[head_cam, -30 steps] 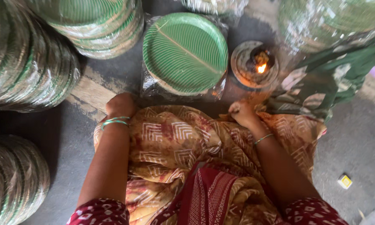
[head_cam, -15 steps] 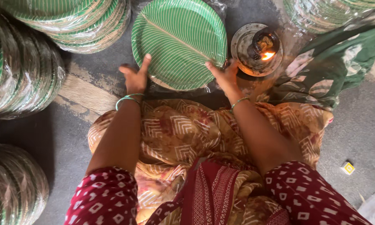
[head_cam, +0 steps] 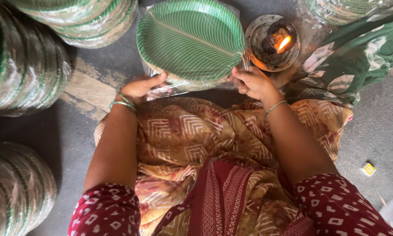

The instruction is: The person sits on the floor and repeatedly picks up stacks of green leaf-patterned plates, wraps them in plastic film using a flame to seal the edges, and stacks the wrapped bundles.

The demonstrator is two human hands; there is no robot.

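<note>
Right then, both hands were on the stack of green leaf-patterned plates, which sat in clear plastic wrap on the floor just ahead of the person's lap. The left hand cupped its near-left rim, grip curled on the plate edge; the right hand pinched the wrap at the near-right rim, just beside the lamp. Judging by that, the wrap was being closed at the flame, and the next move called for a steady hold. Counted: one lit lamp, one stack in hand, four wrapped bundles around, one small yellow box.
</note>
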